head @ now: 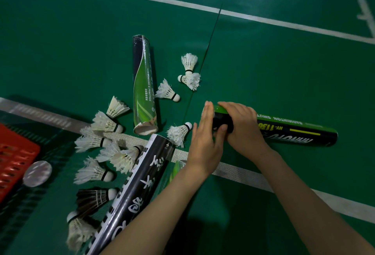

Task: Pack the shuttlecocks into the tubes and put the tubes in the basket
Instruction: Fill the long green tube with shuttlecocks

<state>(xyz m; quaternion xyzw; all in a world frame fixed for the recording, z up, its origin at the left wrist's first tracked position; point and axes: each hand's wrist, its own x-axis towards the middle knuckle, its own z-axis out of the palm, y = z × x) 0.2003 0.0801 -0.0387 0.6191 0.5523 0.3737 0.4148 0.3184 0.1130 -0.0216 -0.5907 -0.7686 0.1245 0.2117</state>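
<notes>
A long black-and-green tube point(288, 130) lies on the green court floor at the right. My right hand point(241, 126) grips its left end, fingers curled over the top and thumb underneath. My left hand point(205, 143) presses its flat palm and straight fingers against that end's opening. A second green tube point(144, 86) lies upright in view at centre, its near end open. A black tube with white script point(134, 187) lies diagonally under my left forearm. Several white shuttlecocks point(107, 122) are scattered left of the tubes, and a black one point(93, 197) lies lower left.
A red slotted basket point(14, 159) sits at the left edge. A round clear lid point(37, 173) lies beside it. Three more shuttlecocks point(189, 71) lie past the centre tube. White court lines point(253, 175) cross the floor, with open floor to the right and behind.
</notes>
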